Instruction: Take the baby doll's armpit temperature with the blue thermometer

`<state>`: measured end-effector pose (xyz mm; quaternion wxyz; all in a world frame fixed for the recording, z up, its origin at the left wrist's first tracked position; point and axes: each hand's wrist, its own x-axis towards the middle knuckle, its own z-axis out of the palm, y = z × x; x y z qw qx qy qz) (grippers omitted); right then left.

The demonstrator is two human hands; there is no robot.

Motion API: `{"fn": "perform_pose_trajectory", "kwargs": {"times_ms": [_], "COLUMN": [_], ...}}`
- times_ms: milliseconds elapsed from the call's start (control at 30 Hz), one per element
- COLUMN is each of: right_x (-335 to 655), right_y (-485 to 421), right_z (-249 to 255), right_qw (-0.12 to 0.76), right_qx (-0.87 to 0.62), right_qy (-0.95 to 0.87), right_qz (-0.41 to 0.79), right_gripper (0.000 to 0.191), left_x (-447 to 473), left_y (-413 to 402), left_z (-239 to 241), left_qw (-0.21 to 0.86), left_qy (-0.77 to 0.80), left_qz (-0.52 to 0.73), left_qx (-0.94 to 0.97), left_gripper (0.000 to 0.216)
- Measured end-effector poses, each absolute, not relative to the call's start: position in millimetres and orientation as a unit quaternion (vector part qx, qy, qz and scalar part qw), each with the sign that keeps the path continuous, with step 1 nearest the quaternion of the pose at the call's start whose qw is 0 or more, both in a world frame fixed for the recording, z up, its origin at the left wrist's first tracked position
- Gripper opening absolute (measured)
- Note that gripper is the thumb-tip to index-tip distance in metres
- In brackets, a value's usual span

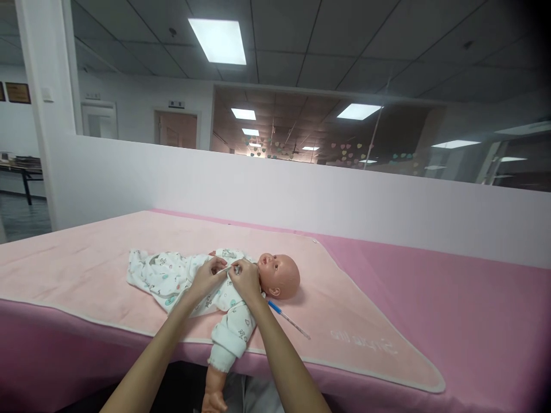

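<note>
Doll [275,275] is lying on its back on the pale pink blanket [344,310], pretty close to the near edge of the table [473,298], head pointing toward the right end. It's dressed in a white printed onesie [172,278], and one sleeved arm hangs down over the near edge with the bare doll hand dangling below.

Both hands are up at the doll's chest, right by the neckline. Left hand [209,276] is pinching the onesie fabric, fingers curled closed on it. Right hand [245,280] is doing the same just beside it, also closed on the cloth, and the two are basically touching each other at the front opening. Can't make out if there's a snap or button between the fingertips, too small.

Thin thermometer-looking stick with a blue end [287,319] lies on the blanket just below the doll's head, angled toward the near edge. Low white partition wall [301,195] runs along the far edge.
</note>
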<state>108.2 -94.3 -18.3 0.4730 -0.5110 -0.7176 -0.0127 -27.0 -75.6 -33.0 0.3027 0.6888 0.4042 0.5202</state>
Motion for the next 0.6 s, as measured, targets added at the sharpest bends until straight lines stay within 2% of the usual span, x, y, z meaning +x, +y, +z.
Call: {"fn": "perform_pose_trajectory", "kwargs": {"times_ms": [133, 300, 600], "right_x": [108, 108, 108], "right_y": [-96, -96, -93], "right_z": [-18, -18, -19], "right_qw": [0.47, 0.467, 0.466], "right_qx": [-0.512, -0.511, -0.514], "right_qy": [-0.719, -0.722, -0.72], "right_qz": [-0.02, -0.014, -0.004], "right_gripper": [0.015, 0.015, 0.014], "left_x": [-26, -27, -17], "left_y": [-82, -84, -85], "left_z": [-31, -31, -39], "left_qw": [0.258, 0.203, 0.007], "left_qy": [0.409, 0.426, 0.466], "left_qz": [0.514, 0.513, 0.444], "left_qx": [0.708, 0.717, 0.765], "left_gripper": [0.019, 0.02, 0.018]}}
